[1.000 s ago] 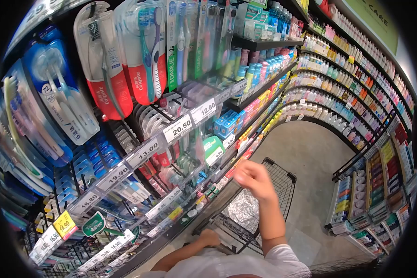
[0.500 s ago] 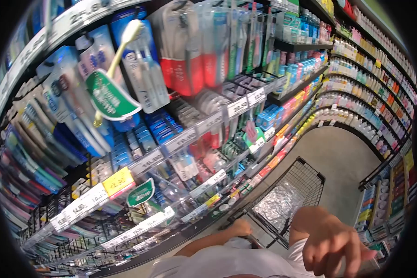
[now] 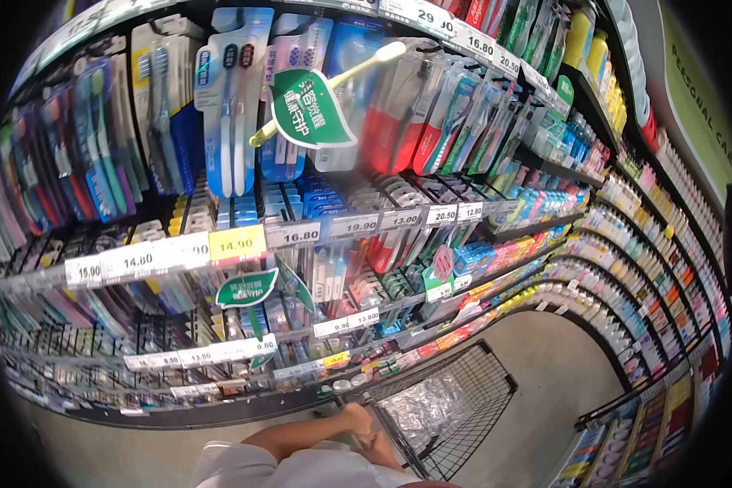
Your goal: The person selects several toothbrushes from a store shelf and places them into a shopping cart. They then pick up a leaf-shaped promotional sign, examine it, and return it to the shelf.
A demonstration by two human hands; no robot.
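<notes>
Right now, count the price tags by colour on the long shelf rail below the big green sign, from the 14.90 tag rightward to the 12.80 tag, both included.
Yellow: 1, the 14.90 tag
White: 5, the 16.80 tag, 19.90 tag, 13.00 tag, 20.50 tag and 12.80 tag
Total: 6

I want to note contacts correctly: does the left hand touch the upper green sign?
Apart. The head view shows the left hand low by the cart, and the upper green sign high up, with rows of price labels between.
</notes>
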